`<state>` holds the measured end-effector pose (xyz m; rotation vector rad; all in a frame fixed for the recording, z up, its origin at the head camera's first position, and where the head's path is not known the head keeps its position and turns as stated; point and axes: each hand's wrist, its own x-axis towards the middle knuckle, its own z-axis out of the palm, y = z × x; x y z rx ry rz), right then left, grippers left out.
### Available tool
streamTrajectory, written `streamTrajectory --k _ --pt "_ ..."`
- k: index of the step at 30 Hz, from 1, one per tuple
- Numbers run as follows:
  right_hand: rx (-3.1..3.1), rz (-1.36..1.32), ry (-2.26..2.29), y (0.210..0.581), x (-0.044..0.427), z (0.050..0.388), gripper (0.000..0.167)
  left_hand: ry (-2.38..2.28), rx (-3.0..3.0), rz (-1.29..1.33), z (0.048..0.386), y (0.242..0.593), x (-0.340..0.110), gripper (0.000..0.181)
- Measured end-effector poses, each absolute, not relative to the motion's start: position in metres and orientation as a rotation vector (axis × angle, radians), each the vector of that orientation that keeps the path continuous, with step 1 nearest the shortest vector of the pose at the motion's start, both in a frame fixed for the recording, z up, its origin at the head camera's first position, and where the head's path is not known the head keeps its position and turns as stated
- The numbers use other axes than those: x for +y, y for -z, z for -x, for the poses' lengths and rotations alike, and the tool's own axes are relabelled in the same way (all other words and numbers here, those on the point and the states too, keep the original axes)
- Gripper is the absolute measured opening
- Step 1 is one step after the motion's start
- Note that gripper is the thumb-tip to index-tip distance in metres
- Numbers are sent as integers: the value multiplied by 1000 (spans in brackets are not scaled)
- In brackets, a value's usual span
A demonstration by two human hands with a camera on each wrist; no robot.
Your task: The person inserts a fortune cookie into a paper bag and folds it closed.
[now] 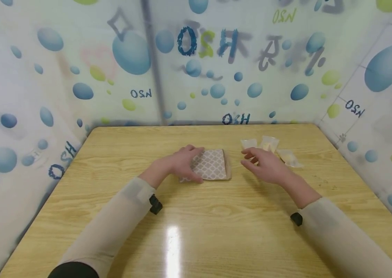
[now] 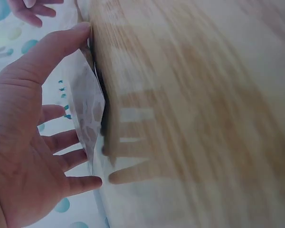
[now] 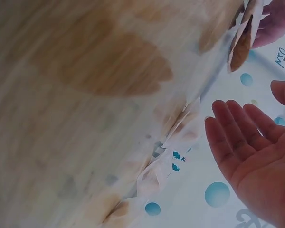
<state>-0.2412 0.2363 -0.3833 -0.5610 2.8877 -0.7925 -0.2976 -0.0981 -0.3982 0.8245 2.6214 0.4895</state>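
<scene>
A flat paper bag with a grey-and-white lattice print lies near the middle of the table, a brown strip along its right edge. My left hand spreads over its left part, thumb at the near edge. In the left wrist view the left hand's fingers are apart and fairly straight beside the bag. Right of the bag, my right hand hovers with loosely bent fingers and nothing in them. Small clear packets lie just beyond it; one is partly hidden by that hand.
The wooden table reaches back to a wall printed with blue and green dots. Side walls stand close on the left and right. Glare marks the table's near part.
</scene>
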Motion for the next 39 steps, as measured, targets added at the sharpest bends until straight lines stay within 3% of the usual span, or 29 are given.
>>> streamTrajectory --k 11,19,32,39 --pt "2810 561 1090 380 227 240 43 -620 2677 -852 286 390 -112 126" --pt "2619 634 1299 379 206 241 36 -678 2694 -928 277 388 -112 120" --pt "2609 512 1463 380 192 242 31 -819 2671 -1026 270 385 -108 112" --pt "2639 481 1461 372 186 242 33 -706 2707 -1011 266 383 -100 147"
